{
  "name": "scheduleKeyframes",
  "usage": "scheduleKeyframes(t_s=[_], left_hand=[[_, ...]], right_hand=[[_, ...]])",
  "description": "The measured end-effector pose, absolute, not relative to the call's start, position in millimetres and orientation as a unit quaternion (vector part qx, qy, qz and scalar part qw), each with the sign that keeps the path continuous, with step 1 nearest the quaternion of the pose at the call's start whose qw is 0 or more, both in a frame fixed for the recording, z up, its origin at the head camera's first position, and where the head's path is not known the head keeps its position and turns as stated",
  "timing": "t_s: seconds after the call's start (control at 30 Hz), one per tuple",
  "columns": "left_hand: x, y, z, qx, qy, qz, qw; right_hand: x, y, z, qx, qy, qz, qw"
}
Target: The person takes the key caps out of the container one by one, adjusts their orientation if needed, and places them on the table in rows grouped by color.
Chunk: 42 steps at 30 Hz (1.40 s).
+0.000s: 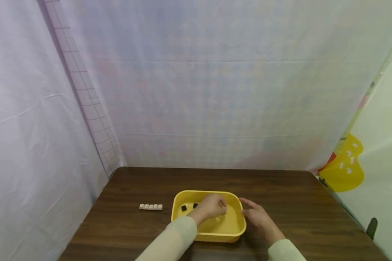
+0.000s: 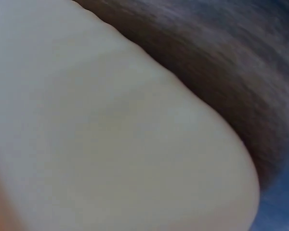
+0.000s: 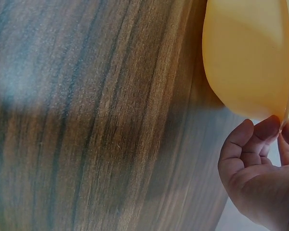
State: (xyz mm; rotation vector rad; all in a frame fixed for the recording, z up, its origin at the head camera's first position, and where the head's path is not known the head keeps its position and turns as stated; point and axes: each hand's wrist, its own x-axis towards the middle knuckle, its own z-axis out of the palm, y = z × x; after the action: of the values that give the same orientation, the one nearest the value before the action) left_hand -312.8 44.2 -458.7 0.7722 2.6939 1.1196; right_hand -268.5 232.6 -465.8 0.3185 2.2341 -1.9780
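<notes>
A yellow plastic basin (image 1: pixel 212 237) stands on the brown table. My left hand (image 1: pixel 212 206) is inside it, fingers curled, pinching a small white piece (image 1: pixel 224 207) that looks like a keycap and is mostly covered by the fingers. Two black keycap-like pieces (image 1: pixel 184 208) lie in the basin, left of that hand. With thumb and fingers, my right hand (image 3: pixel 260 168) grips the basin's rim at its right end. In the left wrist view a blurred pale surface (image 2: pixel 135 130) hides the left hand's work.
Left of the basin, several white keycap-like pieces (image 1: pixel 151 207) stand in a tight row on the wood-grain table (image 1: pixel 281 192). Pale curtains (image 1: pixel 215 90) hang behind the table and at its left. A dark rounded object (image 1: pixel 372 228) is by the right edge.
</notes>
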Motion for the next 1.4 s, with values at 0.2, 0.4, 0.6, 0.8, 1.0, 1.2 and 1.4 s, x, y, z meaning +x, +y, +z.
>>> scheduleKeyframes(t_s=[0.2,0.4,0.6,0.8,1.0,1.2,1.4], left_hand=[[-313,42,-462,0.251,0.881,0.394,0.076],[-311,42,-461,0.233,0.872,0.42,0.094],[-311,39,-460,0.228,0.87,0.428,0.089],[-311,35,-457,0.229,0.877,0.415,0.082],[-313,32,-454,0.231,0.884,0.401,0.065],[-313,28,-451,0.231,0.885,0.4,0.056],[-312,25,-452,0.224,0.878,0.417,0.068]], right_hand=[[-269,234,-467,0.107,0.738,-0.663,0.073],[-270,234,-466,0.108,0.743,-0.656,0.075],[-270,234,-466,0.108,0.748,-0.65,0.074],[-270,233,-466,0.106,0.746,-0.653,0.074],[-269,233,-466,0.099,0.749,-0.652,0.066],[-270,233,-465,0.101,0.755,-0.644,0.068],[-271,233,-465,0.101,0.763,-0.635,0.069]])
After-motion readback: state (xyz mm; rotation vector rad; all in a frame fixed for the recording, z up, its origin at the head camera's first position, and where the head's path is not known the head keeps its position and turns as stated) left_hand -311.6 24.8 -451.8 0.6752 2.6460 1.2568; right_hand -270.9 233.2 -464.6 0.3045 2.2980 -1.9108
